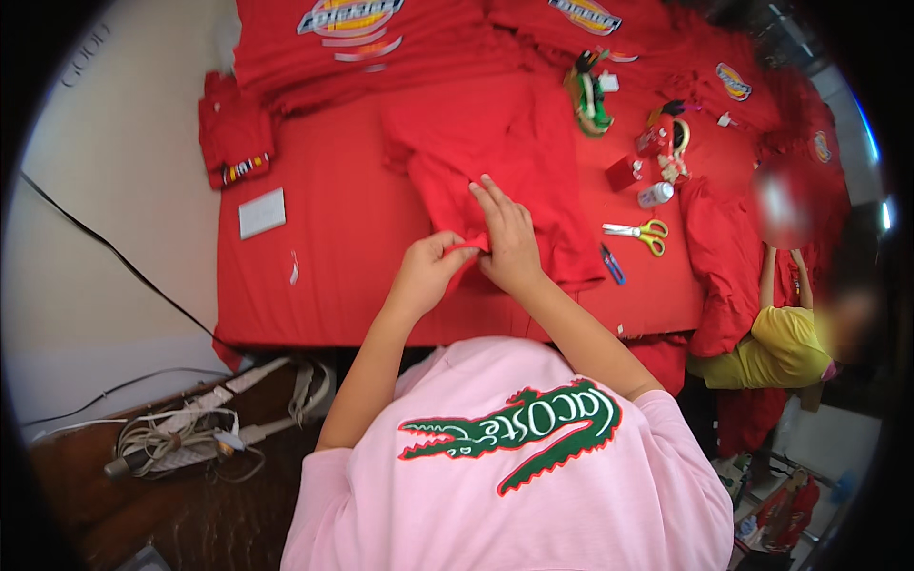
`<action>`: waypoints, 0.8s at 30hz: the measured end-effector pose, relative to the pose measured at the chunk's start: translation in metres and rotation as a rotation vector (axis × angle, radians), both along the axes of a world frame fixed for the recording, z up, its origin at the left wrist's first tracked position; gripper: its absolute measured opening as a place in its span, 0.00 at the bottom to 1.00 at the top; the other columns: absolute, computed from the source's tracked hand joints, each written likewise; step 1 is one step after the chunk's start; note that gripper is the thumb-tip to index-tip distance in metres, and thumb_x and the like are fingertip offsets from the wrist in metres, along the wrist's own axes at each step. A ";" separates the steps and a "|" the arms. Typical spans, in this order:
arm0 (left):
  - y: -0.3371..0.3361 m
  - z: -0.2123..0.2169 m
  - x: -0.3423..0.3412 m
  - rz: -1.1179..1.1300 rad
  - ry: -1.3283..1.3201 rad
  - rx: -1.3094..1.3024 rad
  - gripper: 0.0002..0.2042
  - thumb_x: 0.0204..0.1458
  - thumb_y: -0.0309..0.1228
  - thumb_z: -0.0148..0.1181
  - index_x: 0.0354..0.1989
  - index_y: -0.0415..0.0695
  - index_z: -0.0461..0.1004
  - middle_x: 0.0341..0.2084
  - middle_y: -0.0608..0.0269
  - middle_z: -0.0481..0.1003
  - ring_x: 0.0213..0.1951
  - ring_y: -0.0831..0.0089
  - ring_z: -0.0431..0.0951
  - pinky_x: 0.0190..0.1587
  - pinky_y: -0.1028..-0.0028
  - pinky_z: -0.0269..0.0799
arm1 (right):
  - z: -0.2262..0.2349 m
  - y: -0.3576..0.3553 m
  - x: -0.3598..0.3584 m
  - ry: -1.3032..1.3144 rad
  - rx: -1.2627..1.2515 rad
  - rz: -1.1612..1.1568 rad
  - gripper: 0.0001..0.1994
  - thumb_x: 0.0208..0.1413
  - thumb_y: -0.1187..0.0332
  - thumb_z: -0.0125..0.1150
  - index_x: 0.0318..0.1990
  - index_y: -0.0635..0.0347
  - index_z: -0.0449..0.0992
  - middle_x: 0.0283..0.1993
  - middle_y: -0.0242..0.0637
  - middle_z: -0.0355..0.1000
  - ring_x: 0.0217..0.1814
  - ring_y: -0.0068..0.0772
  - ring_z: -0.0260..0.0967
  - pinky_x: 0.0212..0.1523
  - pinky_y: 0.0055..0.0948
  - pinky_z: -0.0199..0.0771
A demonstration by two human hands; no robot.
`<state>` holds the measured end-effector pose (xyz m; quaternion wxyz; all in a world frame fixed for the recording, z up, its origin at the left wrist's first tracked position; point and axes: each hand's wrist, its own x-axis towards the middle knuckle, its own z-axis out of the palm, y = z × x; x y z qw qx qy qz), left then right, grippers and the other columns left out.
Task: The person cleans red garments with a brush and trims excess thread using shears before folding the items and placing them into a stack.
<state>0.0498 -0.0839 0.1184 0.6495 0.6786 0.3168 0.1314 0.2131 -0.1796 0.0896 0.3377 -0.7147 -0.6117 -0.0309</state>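
Note:
A red garment (495,162) lies spread on the red-covered table (324,276). My left hand (428,271) pinches a fold of its lower edge between thumb and fingers. My right hand (509,238) presses on the same fold right beside it, fingers pointing away from me. Both hands touch at the cloth near the table's front edge.
Yellow-handled scissors (640,233), a blue cutter (613,265), a white bottle (655,195), a small red box (624,173) and tangled lanyards (590,95) lie to the right. More red shirts (362,43) are stacked at the back. A white card (262,212) lies left. A person in yellow (776,347) sits right. Cables (190,433) lie on the floor.

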 end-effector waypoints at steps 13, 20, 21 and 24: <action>0.039 0.026 -0.054 0.191 0.330 0.846 0.56 0.38 0.35 0.85 0.75 0.31 0.54 0.67 0.49 0.69 0.71 0.52 0.67 0.73 0.61 0.62 | 0.093 0.022 0.025 1.539 -0.536 -0.019 0.09 0.64 0.67 0.57 0.32 0.57 0.79 0.32 0.23 0.74 0.33 0.19 0.70 0.36 0.29 0.72; 0.033 -0.124 -0.022 0.204 0.073 0.293 0.40 0.50 0.38 0.77 0.69 0.38 0.64 0.64 0.52 0.74 0.57 0.55 0.79 0.58 0.62 0.76 | 0.225 -0.026 -0.007 1.749 -0.053 0.760 0.14 0.55 0.66 0.72 0.47 0.60 0.80 0.43 0.27 0.79 0.42 0.19 0.75 0.46 0.28 0.76; 0.038 -0.129 -0.023 0.195 0.084 0.253 0.37 0.51 0.38 0.76 0.69 0.40 0.66 0.64 0.53 0.74 0.56 0.56 0.81 0.56 0.63 0.77 | 0.226 -0.039 0.006 1.844 0.031 0.737 0.18 0.55 0.67 0.73 0.51 0.63 0.79 0.47 0.29 0.80 0.46 0.19 0.76 0.49 0.29 0.77; 0.034 -0.070 -0.026 0.032 0.155 0.178 0.31 0.57 0.41 0.73 0.67 0.41 0.70 0.64 0.56 0.75 0.56 0.60 0.82 0.57 0.64 0.78 | 0.223 -0.068 0.045 1.632 0.285 0.400 0.26 0.53 0.61 0.78 0.54 0.63 0.75 0.51 0.32 0.79 0.50 0.20 0.76 0.51 0.29 0.77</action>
